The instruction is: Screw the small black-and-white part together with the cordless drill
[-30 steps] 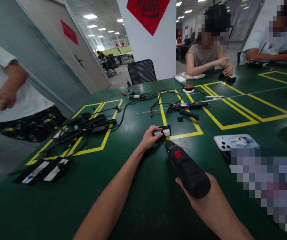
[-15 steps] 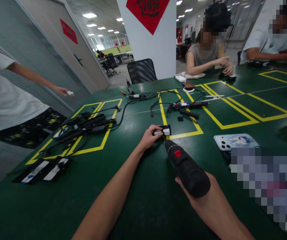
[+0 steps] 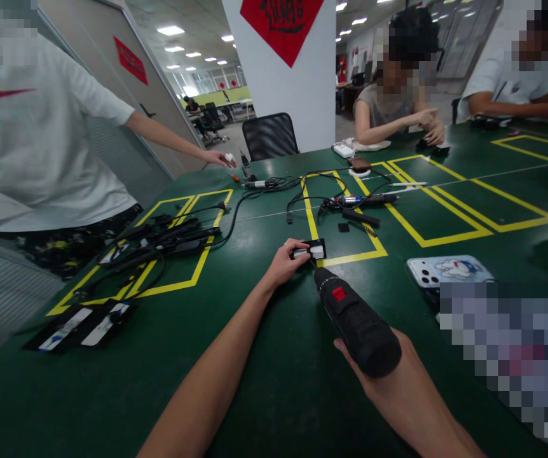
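Observation:
My right hand [image 3: 388, 362] is wrapped round the grip of a black cordless drill [image 3: 355, 318] with a red switch on top. The drill's tip points away from me and meets the near edge of a small black plate with white blocks on it [image 3: 318, 250]. My left hand [image 3: 287, 262] grips that plate from its left side, fingers laid over its white part and pressing it on the green table [image 3: 255, 337]. The drill's body hides most of my right fingers. Whether the bit touches a screw is too small to tell.
Black cables and tools [image 3: 178, 238] lie inside yellow tape frames at left, near two black-and-white strips [image 3: 64, 327]. Beyond the plate are a soldering-iron-like pen [image 3: 364, 200] and small black parts [image 3: 360, 218]. A phone [image 3: 450, 270] lies at right. Co-workers stand and sit around the table.
A co-worker at left has moved further in, the arm now reaching over the table's far left edge with a small white thing in hand. My hands and the drill look nearly unmoved.

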The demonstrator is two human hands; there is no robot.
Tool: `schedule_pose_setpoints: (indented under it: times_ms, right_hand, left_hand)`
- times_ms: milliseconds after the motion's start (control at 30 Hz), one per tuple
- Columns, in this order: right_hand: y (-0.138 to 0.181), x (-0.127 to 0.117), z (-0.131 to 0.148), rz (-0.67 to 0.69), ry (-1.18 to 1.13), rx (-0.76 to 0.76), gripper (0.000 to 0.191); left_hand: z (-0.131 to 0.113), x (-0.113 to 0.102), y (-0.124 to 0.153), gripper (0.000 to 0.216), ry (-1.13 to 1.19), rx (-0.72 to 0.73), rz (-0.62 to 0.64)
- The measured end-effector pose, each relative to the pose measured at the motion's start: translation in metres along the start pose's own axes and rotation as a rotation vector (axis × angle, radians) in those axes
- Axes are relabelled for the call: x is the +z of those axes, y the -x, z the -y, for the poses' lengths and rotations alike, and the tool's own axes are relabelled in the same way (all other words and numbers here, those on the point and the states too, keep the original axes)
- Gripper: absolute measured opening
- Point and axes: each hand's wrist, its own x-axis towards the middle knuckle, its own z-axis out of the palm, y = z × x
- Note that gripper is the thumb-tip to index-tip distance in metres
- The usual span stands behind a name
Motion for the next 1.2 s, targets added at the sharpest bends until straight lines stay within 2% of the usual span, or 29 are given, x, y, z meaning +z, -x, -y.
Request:
schedule_pose_setpoints:
  times_ms: [500,1200]
  right_hand:
    - [0.0003,-0.0005,0.0010,-0.016,0.005,-0.015,0.026]
    - [-0.0004,-0.0008,-0.0007,0.029,0.016,0.021,0.027]
  left_hand:
    - [0.0031,0.0007,-0.0003,0.023,0.012,-0.005,0.000]
    - [0.0039,0.0003,-0.0002,0.025,0.022,-0.011,0.006]
